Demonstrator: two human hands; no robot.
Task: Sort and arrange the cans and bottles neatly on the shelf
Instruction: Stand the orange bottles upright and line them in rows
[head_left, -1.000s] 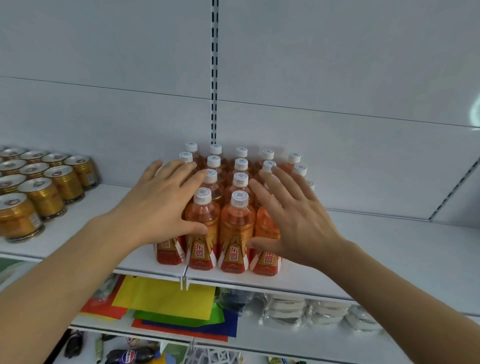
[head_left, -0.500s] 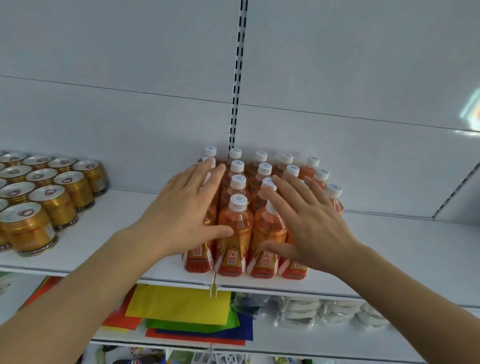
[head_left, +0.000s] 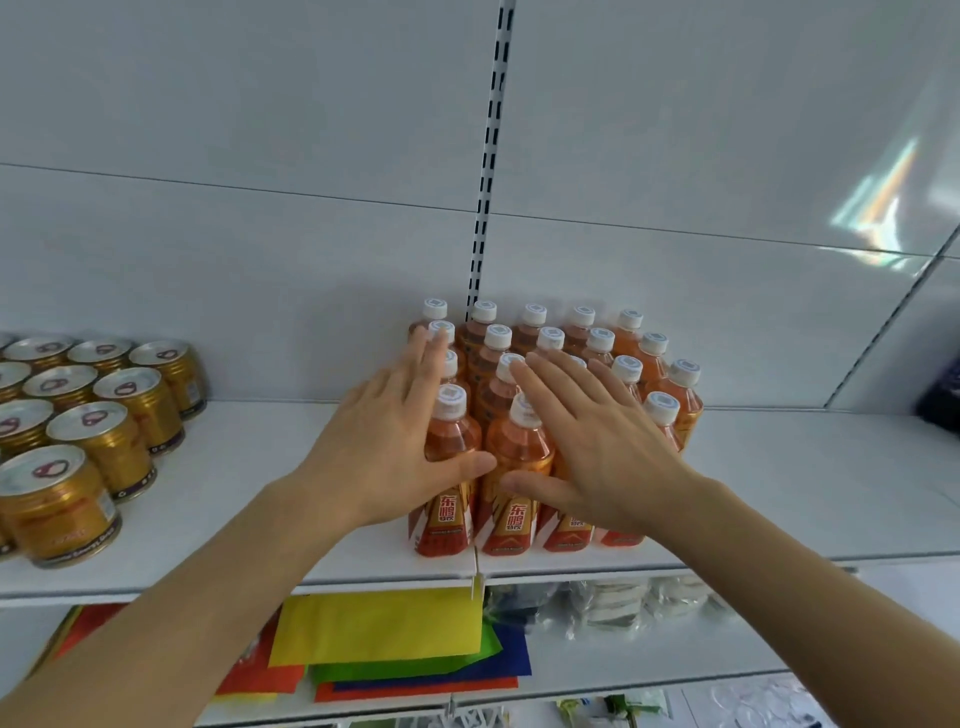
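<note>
We see both hands laid flat against a block of bottles (head_left: 524, 447) on the white shelf (head_left: 779, 493), which stands at the shelf's middle, its front row close to the front edge. The left hand (head_left: 384, 447) rests on the block's left flank, fingers straight, thumb across the front-left bottle. The right hand (head_left: 597, 441) lies over the front and top of the block, fingers spread and straight; neither hand grips anything. The bottles are upright and touching, in rows running back to the rear panel (head_left: 675, 156).

We judge the bottles full, so fairly heavy together, with smooth plastic walls that slide readily on the shelf. Their narrow bases and tall necks make them liable to tip if pushed at the caps; pressure is best applied low, on the shoulders or labels. The red-and-orange labels read 东鹏 in large characters; smaller print is illegible.

The cans (head_left: 78, 431), gold, stand grouped at left, well apart from the block. Their writing cannot be read.
</note>
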